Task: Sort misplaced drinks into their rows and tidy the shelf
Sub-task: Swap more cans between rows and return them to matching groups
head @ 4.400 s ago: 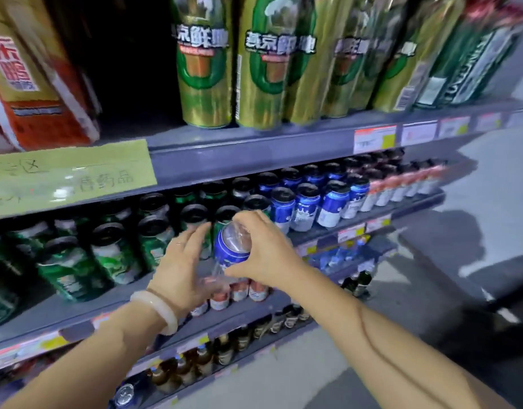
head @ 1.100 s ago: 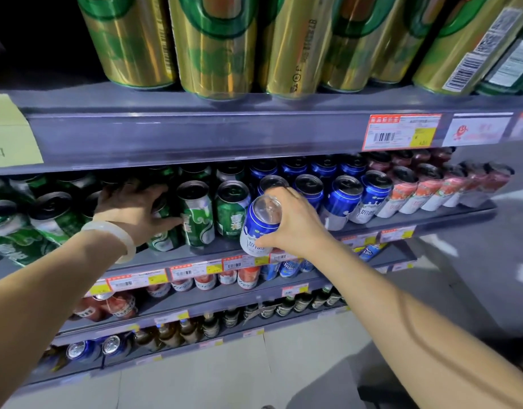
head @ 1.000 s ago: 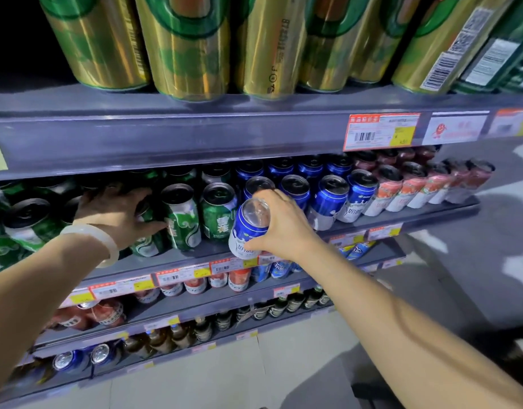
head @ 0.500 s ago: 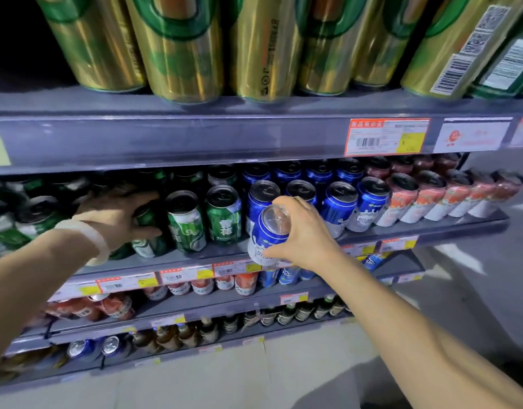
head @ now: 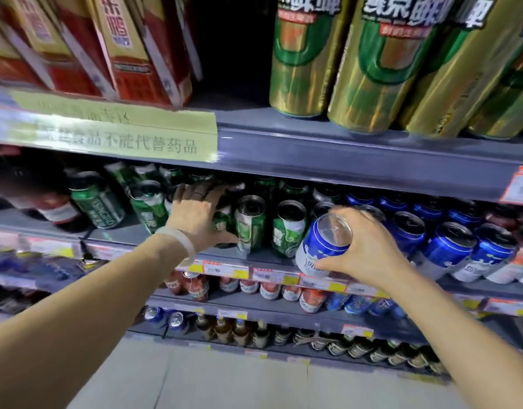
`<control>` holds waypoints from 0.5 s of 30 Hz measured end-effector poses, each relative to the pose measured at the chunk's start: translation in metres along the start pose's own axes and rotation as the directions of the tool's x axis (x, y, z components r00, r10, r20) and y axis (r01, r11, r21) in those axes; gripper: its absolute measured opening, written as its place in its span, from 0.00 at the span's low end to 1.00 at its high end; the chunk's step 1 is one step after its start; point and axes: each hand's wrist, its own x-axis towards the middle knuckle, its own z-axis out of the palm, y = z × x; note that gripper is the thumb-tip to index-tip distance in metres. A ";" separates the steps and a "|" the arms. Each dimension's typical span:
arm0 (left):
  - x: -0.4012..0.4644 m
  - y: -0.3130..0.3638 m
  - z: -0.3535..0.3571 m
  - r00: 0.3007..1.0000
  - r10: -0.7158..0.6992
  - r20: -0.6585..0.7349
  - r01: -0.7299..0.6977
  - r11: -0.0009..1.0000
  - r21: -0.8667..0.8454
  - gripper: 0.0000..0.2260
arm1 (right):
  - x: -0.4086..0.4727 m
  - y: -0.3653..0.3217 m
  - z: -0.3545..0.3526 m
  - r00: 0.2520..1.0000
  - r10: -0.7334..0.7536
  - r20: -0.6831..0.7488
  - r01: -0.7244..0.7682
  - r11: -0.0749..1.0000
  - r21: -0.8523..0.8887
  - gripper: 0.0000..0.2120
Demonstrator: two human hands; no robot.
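Note:
My right hand (head: 369, 246) grips a blue and white can (head: 320, 245), tilted with its bottom toward me, in front of the middle shelf's edge (head: 284, 271). Just behind it stands the row of blue cans (head: 447, 243). My left hand (head: 199, 215), a pale bangle on its wrist, reaches into the green cans (head: 288, 228) and rests on one green can (head: 222, 222), fingers spread over it and thumb below. More green cans (head: 99, 199) lean further left.
Tall gold and green cans (head: 301, 60) and red cartons (head: 121, 45) fill the top shelf. A yellow paper sign (head: 121, 134) hangs on its edge. Red cans (head: 192, 286) and bottles (head: 239, 332) line the lower shelves. Pale floor lies below.
The view has swung left and up, showing the cartons and the sign. My right hand still holds the blue can at the shelf edge; my left hand stays among the green cans.

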 end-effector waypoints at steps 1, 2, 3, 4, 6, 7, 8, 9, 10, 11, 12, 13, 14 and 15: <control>0.000 -0.005 0.000 0.999 -0.007 0.036 0.006 0.999 0.031 0.46 | 0.003 -0.007 0.002 1.000 -0.015 -0.001 0.015 1.000 -0.002 0.37; 0.000 -0.010 0.001 0.998 -0.015 0.066 0.011 0.998 0.057 0.46 | 0.005 -0.014 0.004 1.000 -0.025 0.002 0.025 1.000 -0.003 0.37; 0.001 -0.015 0.002 0.997 -0.020 0.078 0.014 0.997 0.076 0.46 | 0.007 -0.021 0.007 0.999 -0.033 0.009 0.033 0.999 -0.002 0.36; 0.002 -0.021 0.003 0.996 -0.025 0.087 0.017 0.996 0.087 0.46 | 0.009 -0.027 0.009 0.999 -0.043 0.018 0.043 0.999 0.000 0.36; 0.003 -0.033 0.002 0.993 -0.042 0.112 0.030 0.993 0.113 0.47 | 0.011 -0.036 0.014 0.998 -0.055 0.028 0.055 0.998 0.017 0.35; 0.003 -0.038 0.002 0.990 -0.055 0.131 0.037 0.991 0.131 0.47 | 0.011 -0.040 0.017 0.998 -0.056 0.033 0.055 0.998 0.024 0.35; 0.004 -0.043 0.001 0.985 -0.063 0.158 0.040 0.988 0.147 0.47 | 0.012 -0.043 0.020 0.998 -0.057 0.038 0.056 0.998 0.022 0.35; 0.005 -0.047 0.001 0.981 -0.063 0.186 0.032 0.986 0.161 0.47 | 0.014 -0.046 0.023 0.997 -0.057 0.043 0.056 0.998 0.016 0.36; 0.006 -0.050 0.001 0.976 -0.056 0.210 0.021 0.986 0.163 0.46 | 0.015 -0.049 0.026 0.997 -0.054 0.048 0.054 0.999 0.009 0.37; 0.007 -0.051 0.002 0.974 -0.047 0.223 0.012 0.988 0.156 0.45 | 0.016 -0.052 0.028 0.997 -0.050 0.052 0.050 0.999 0.005 0.37; 0.009 -0.052 0.002 0.973 -0.040 0.229 0.007 0.990 0.144 0.44 | 0.017 -0.055 0.030 0.997 -0.047 0.055 0.047 0.999 0.001 0.38; 0.011 -0.053 0.002 0.971 -0.037 0.236 0.006 0.991 0.134 0.45 | 0.018 -0.057 0.032 0.997 -0.044 0.057 0.045 0.999 -0.003 0.38; 0.014 -0.054 0.002 0.969 -0.038 0.245 0.007 0.992 0.127 0.45 | 0.019 -0.059 0.034 0.998 -0.040 0.058 0.041 0.999 -0.005 0.38; 0.016 -0.057 0.003 0.967 -0.040 0.251 0.007 0.992 0.129 0.47 | 0.019 -0.060 0.035 0.998 -0.036 0.057 0.036 0.999 -0.006 0.39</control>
